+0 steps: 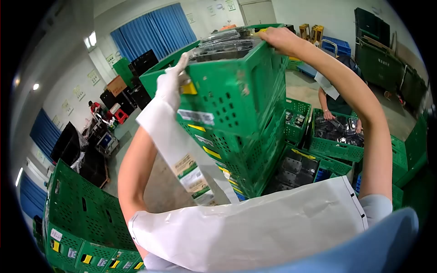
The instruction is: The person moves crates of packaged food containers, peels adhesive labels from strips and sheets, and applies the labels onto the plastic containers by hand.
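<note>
A green plastic crate [218,93] sits at the top of a tall stack in front of me, filled with clear-lidded plastic containers [225,45]. My left hand [169,86], in a white glove, is closed on the crate's near left edge beside a yellow tag. My right hand [283,40] grips the far right rim, its fingertips partly hidden. From around my left wrist hangs a white strip with printed labels [193,177]. A broad white sheet [255,223] stretches across my front between my arms.
More green crates [86,214] stand at lower left. On the right, a co-worker's hands [328,114] reach into a crate of black containers [339,129]. Another crate of black trays [291,168] is beside the stack. Large green bins [380,63] stand at the back right.
</note>
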Available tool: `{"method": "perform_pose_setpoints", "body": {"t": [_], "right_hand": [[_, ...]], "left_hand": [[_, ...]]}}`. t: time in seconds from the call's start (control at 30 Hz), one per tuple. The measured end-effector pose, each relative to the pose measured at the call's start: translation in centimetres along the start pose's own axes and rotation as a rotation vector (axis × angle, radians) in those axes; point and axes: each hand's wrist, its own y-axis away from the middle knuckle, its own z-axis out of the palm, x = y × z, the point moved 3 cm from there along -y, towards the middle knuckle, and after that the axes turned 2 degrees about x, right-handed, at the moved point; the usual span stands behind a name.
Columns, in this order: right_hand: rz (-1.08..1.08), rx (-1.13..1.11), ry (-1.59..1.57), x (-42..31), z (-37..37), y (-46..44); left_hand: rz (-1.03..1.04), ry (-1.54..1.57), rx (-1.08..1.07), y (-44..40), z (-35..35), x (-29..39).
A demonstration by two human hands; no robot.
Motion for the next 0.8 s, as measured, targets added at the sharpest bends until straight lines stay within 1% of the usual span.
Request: {"method": "perform_pose_setpoints", "body": {"t": [0.03,0.1,0.17,0.23,0.3,0.37,0.4,0.43,0.47,0.5,0.57,0.6,0.63,0.7,0.73,0.77,0.8], "right_hand": [[-0.093,0.063,-0.016,-1.2,-1.1,0.2],[-0.221,0.041,-0.044,-4.2,-3.8,0.3],[-0.267,0.068,-0.077,-7.2,-6.9,-0.1],[-0.324,0.123,-0.173,-10.0,-9.2,-0.6],[-0.345,0.206,-0.183,-12.4,-10.6,-1.2],[-0.359,0.224,-0.365,-14.1,-11.9,-1.6],[-0.222,0.167,-0.455,-13.7,-14.0,-1.7],[-0.134,0.091,-0.715,-11.5,-14.0,-2.3],[-0.016,0.011,-0.752,-8.0,-12.1,-4.2],[0.159,0.027,-0.614,-2.7,-7.9,-6.1],[0.272,0.096,-0.369,9.7,3.1,-6.7],[0.386,-0.305,-0.181,11.4,4.1,-5.7],[0.278,-0.008,-0.358,14.1,10.1,-3.8],[0.372,-0.389,-0.675,10.4,8.0,-2.2],[0.402,-0.483,-0.869,9.7,7.2,-2.5],[0.262,-0.243,-0.893,10.5,8.7,-2.7],[0.246,-0.341,-1.037,12.1,10.2,-2.5]], "left_hand": [[-0.003,-0.025,0.006,-0.2,-1.5,0.1],[-0.062,-0.004,-0.041,-0.4,-5.0,-0.7],[-0.034,0.027,0.027,3.0,-6.6,0.1],[-0.004,0.174,0.124,2.9,-10.1,-1.1],[-0.097,0.201,0.178,4.8,-13.5,-1.6],[-0.118,0.202,0.218,6.5,-15.9,-2.2],[-0.113,0.202,0.237,7.4,-16.9,-2.5],[-0.114,0.2,0.26,8.3,-17.7,-3.0],[-0.102,0.204,0.271,8.8,-18.0,-3.3],[-0.099,0.203,0.282,9.5,-18.5,-3.8],[-0.095,0.205,0.3,10.6,-19.2,-4.3],[-0.094,0.203,0.31,11.1,-19.5,-4.7],[-0.095,0.2,0.319,11.5,-19.5,-5.0],[-0.09,0.197,0.337,12.7,-19.8,-5.3],[-0.092,0.197,0.343,13.3,-20.0,-5.6],[-0.088,0.197,0.352,13.9,-19.9,-5.8],[-0.086,0.193,0.357,14.4,-20.0,-6.0]]}}
